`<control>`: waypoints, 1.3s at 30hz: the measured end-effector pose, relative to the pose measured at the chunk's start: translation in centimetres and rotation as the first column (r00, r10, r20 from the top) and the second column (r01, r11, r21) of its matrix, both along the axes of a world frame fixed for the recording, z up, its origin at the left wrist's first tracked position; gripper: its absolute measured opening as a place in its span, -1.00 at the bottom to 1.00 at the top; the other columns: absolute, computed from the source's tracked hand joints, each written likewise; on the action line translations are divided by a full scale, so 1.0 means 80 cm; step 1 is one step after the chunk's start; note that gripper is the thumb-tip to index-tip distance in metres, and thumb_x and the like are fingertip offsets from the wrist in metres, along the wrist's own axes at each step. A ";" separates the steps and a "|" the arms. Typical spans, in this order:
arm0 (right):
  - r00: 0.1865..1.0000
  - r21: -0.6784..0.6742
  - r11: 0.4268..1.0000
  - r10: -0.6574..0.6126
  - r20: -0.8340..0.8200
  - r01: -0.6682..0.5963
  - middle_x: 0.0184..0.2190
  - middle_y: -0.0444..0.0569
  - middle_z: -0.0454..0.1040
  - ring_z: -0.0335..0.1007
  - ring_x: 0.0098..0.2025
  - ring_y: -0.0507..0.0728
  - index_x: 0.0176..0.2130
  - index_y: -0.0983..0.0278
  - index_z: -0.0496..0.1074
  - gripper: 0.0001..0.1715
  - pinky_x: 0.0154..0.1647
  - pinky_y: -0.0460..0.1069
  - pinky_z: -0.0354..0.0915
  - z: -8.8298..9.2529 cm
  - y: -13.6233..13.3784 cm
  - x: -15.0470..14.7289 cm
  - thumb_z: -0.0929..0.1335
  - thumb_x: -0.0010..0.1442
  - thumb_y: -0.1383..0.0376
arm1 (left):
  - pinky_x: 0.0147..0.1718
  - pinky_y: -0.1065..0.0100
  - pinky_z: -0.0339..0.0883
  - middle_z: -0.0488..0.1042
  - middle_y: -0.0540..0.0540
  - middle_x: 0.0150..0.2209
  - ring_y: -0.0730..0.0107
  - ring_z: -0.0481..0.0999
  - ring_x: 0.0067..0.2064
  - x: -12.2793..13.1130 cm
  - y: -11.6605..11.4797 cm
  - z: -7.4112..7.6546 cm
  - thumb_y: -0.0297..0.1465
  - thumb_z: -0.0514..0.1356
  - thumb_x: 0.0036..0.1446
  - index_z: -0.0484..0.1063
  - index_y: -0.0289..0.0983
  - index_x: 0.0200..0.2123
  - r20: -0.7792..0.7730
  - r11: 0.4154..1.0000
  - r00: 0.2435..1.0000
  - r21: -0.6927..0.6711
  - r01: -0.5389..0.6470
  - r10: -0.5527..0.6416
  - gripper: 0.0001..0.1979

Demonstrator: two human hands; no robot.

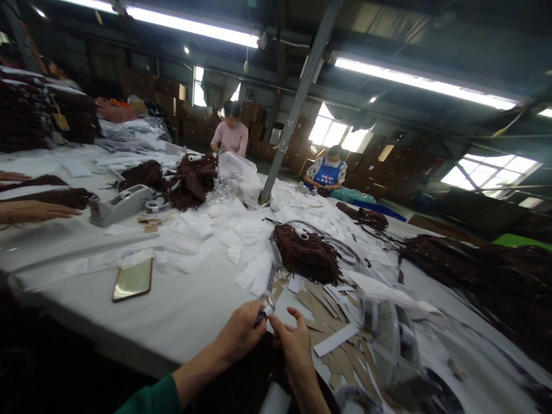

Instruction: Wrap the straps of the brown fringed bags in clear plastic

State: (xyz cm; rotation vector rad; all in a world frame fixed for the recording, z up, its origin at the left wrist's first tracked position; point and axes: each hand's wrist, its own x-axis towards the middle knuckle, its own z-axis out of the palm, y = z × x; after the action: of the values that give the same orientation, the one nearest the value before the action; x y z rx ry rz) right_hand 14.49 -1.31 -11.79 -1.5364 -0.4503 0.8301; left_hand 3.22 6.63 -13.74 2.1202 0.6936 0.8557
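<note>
My left hand [242,329] is closed around a small dark strap end with a clear, shiny wrapping [267,300], near the table's front edge. Just right of it, my right hand [294,344] has thumb and forefinger close to the wrapping; whether they pinch it is too small to tell. Beyond both hands lies a brown fringed bag [305,253] with a white roll on top. Brown and white card strips [338,339] are scattered to the right of my hands. A dark brown item under my hands is mostly hidden.
A tape dispenser [394,339] stands at the right, another [123,204] at the left. A phone [133,279] lies on the white table [172,313]. Another person's hands [41,213] rest at the far left. Dark bags [483,270] are piled right; two people work beyond.
</note>
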 end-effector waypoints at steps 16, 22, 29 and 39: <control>0.967 0.259 0.934 0.219 0.127 -0.245 -0.56 -0.24 0.40 0.22 -0.57 -0.04 0.05 0.27 0.21 -0.30 -0.54 -0.14 0.18 0.010 0.016 0.016 0.46 0.02 0.06 | -0.63 0.44 -0.10 0.17 0.12 -0.67 0.57 0.08 -0.62 0.015 0.020 0.056 -0.05 0.11 0.06 0.29 -0.28 -0.58 0.333 0.697 0.942 -0.667 0.265 -0.040 -0.58; 0.912 0.201 0.915 0.284 0.297 -0.351 -0.61 -0.26 0.39 0.30 -0.56 0.01 0.01 0.28 0.29 -0.42 -0.46 -0.11 0.29 0.021 0.024 0.026 0.45 0.04 0.15 | -0.69 0.47 -0.17 0.14 0.14 -0.71 0.62 -0.02 -0.70 0.014 0.026 0.043 0.07 0.07 0.02 0.30 -0.29 -0.54 0.374 0.545 0.927 -0.774 0.324 -0.019 -0.50; 0.651 -0.011 0.918 0.289 0.702 -0.396 -0.48 -0.08 0.50 0.42 -0.48 0.10 0.03 0.29 0.40 -0.57 -0.38 -0.01 0.38 0.016 0.018 0.051 0.31 0.22 0.15 | -0.68 0.47 -0.14 0.19 0.11 -0.67 0.62 0.03 -0.68 0.015 0.034 0.035 0.07 0.09 0.01 0.35 -0.32 -0.50 0.354 0.521 0.934 -0.787 0.330 -0.056 -0.48; -0.151 -0.396 0.811 0.368 0.918 -0.430 0.04 0.23 0.39 0.33 0.04 0.31 0.24 0.38 0.08 -0.16 0.03 0.18 0.25 0.065 0.008 0.050 0.41 0.08 0.20 | -0.54 0.43 -0.01 0.17 0.14 -0.61 0.53 0.12 -0.54 0.019 0.034 0.035 -0.11 0.17 0.05 0.26 -0.26 -0.50 0.248 0.695 0.960 -0.667 0.266 -0.130 -0.66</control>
State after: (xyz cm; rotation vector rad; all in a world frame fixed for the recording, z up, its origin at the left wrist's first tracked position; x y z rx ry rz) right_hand 18.53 -0.64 -6.60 -1.7360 -2.1875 -0.1227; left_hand 4.72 9.37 -10.97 1.3714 0.5546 0.5318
